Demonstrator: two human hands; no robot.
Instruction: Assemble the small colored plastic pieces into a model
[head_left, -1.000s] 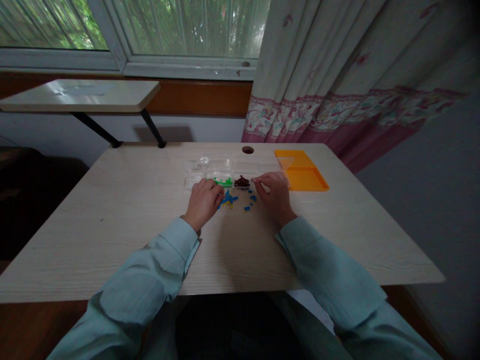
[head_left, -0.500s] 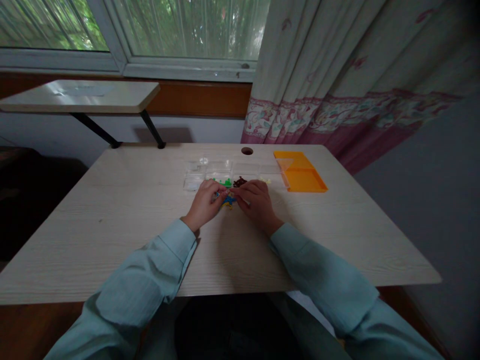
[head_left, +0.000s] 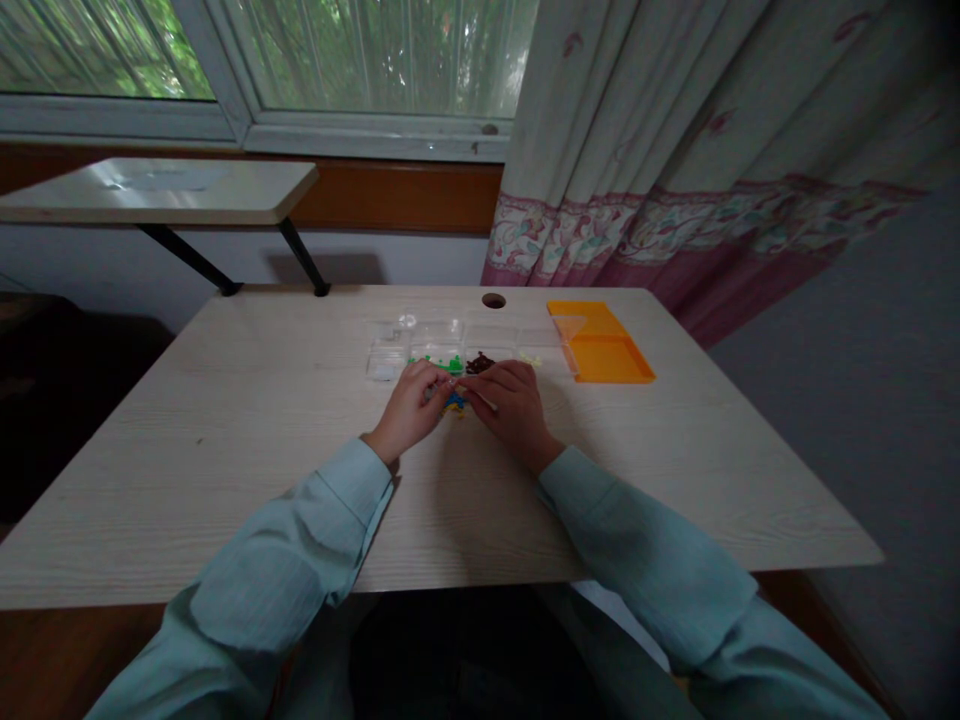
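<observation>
My left hand (head_left: 412, 405) and my right hand (head_left: 511, 408) meet over the middle of the table, fingertips nearly touching. Both are closed in a pinch; whatever sits between the fingertips is too small to make out. Just below the fingers lie small blue and yellow pieces (head_left: 454, 402), partly hidden by the hands. Behind the hands stands a clear compartment box (head_left: 437, 330). Small green pieces (head_left: 450, 364) lie in one compartment, dark brown pieces (head_left: 480, 362) in the one to its right, and a few pale yellow pieces (head_left: 529, 360) farther right.
An orange tray (head_left: 604, 345) lies at the back right, its left side against or under the clear box's end. A round hole (head_left: 493, 300) pierces the table (head_left: 247, 480) near its back edge. A raised shelf (head_left: 202, 190) stands at the back left, and a curtain (head_left: 570, 180) hangs behind.
The fingertips have shifted very slightly, and a bit more of the green pieces shows beside my left hand. Otherwise the arms, box and tray stay where they were.
</observation>
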